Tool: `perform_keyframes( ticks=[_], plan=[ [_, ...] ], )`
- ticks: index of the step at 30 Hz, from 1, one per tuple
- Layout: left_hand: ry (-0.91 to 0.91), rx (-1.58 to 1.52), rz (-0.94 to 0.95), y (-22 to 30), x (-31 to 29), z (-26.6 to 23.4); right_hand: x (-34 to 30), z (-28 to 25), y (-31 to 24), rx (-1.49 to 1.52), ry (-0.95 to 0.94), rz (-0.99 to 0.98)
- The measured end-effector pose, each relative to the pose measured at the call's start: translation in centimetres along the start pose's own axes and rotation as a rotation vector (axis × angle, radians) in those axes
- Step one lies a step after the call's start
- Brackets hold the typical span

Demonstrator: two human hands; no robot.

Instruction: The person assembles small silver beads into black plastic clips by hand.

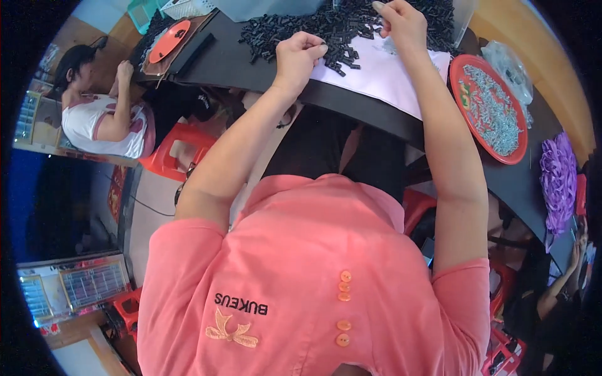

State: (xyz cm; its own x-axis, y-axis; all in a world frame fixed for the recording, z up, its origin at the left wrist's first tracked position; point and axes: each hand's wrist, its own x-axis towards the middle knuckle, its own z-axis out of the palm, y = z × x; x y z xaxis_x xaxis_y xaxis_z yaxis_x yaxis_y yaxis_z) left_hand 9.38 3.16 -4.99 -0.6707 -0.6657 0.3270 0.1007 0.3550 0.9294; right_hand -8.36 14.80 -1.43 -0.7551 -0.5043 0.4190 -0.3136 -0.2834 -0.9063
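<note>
My left hand (296,61) is raised over the table's near edge, thumb and forefinger pinched on a tiny black piece (323,44). To its right, my right hand (404,26) is also closed in a pinch; whatever lies between its fingertips is too small to make out. The hands are apart. Around and beyond them spreads a heap of small black pieces (269,34), with several lying loose at the edge of a pale lilac cloth (376,80). My right forearm crosses above that cloth.
Right of the cloth, a red tray (506,158) holds many small silvery metal parts (495,113). Beyond it are a clear plastic bag (509,66) and a purple ribbon bundle (558,182). At left, a co-worker (110,119) sits near an orange plate (168,45). Another person's arm (561,282) shows at right.
</note>
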Motion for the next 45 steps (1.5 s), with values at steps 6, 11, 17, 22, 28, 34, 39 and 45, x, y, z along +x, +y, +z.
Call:
perform_keyframes(
  ticks=[6, 11, 17, 22, 28, 34, 39, 45],
  plan=[
    [-0.102, -0.083, 0.022, -0.4, -0.3, -0.3, 0.2, -1.3, 0.1, -0.425, 0.140, -0.112],
    [-0.123, -0.196, -0.007, -0.3, -0.5, -0.6, 0.2, -2.0, 2.1, -0.835, 0.136, -0.313],
    [-0.149, -0.308, -0.031, -0.7, -0.7, -1.4, -0.5, -0.4, 0.7, -1.222, -0.129, -0.608],
    [-0.178, -0.291, 0.000, -0.9, -0.7, -1.1, -0.8, -0.5, 2.0, -1.342, -0.197, -0.639],
    [-0.191, -0.273, -0.018, -0.5, -0.8, -0.9, -0.7, -0.6, 2.9, -1.410, -0.256, -0.501],
    [-0.178, -0.213, -0.021, -0.3, -0.8, -0.7, -0.6, -0.3, 2.8, -1.427, -0.226, -0.439],
    [-0.157, -0.207, -0.012, -1.0, -0.6, -0.3, -0.7, -0.4, 3.1, -1.475, -0.220, -0.436],
    [-0.189, -0.131, -0.040, -0.5, -0.6, -0.4, -0.7, -0.3, 3.4, -1.522, -0.225, -0.436]
  ],
)
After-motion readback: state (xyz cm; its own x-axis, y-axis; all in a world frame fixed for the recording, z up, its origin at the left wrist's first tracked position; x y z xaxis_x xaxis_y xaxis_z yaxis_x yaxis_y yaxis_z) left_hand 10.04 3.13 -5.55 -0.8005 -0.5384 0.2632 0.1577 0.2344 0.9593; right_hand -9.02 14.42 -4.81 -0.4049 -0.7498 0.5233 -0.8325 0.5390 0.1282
